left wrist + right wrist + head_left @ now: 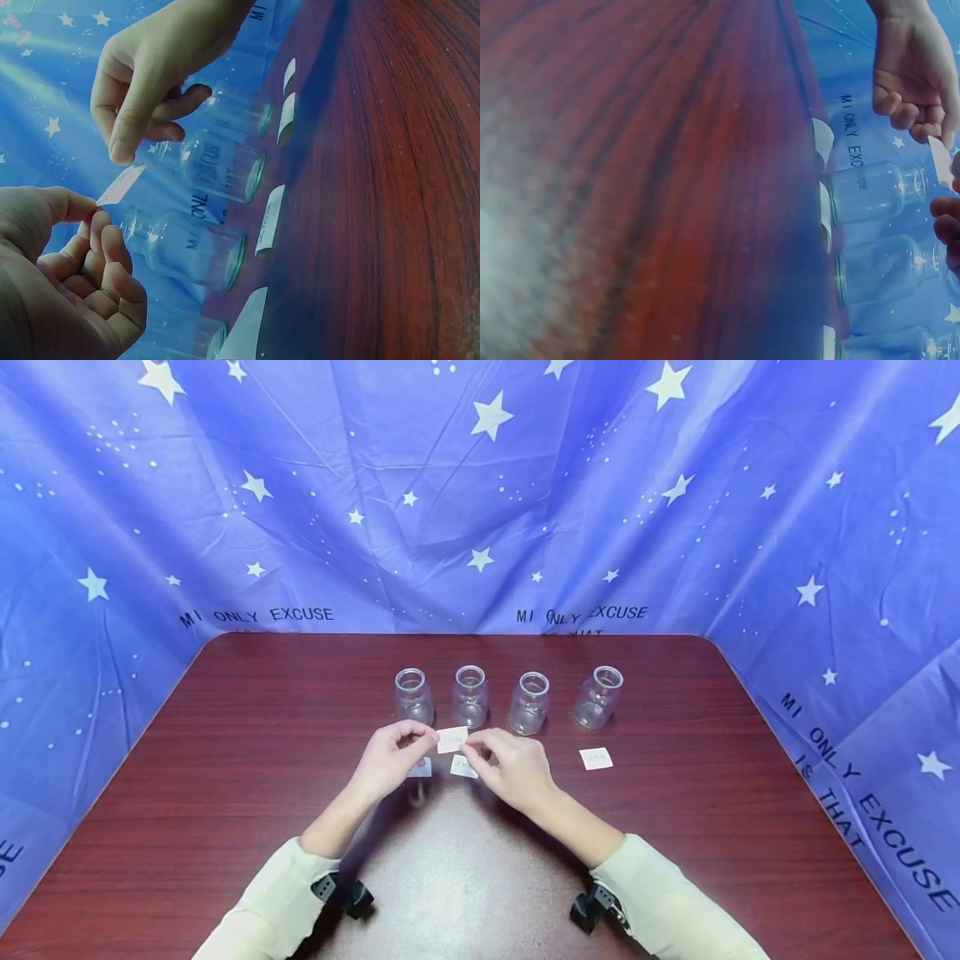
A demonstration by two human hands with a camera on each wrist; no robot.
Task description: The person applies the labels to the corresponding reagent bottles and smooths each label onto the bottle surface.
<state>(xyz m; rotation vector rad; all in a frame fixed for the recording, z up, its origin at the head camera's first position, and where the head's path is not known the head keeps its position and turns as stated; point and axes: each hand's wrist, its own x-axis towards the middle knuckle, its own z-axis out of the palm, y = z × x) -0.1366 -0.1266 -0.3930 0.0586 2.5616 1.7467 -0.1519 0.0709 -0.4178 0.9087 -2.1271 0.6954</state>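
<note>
A small white paper label (452, 740) with handwriting is held up in front of the jars. My left hand (386, 762) pinches its left edge between thumb and forefinger, the other fingers loosely curled in the left wrist view. At the opposite edge, my right hand (517, 770) pinches the label with thumb and forefinger. Beneath the hands, one paper slip (423, 768) and another slip (462, 767) lie on the table, both partly covered. Behind the held label stand a glass jar (415, 700) and a second glass jar (470, 697), uncapped and see-through.
Farther right in the row are a third jar (529, 703) and a fourth jar (598, 697). A written slip (596, 758) lies before the rightmost jar. The dark red wooden table (247, 718) meets a blue star-print curtain (420, 543) at its back and sides.
</note>
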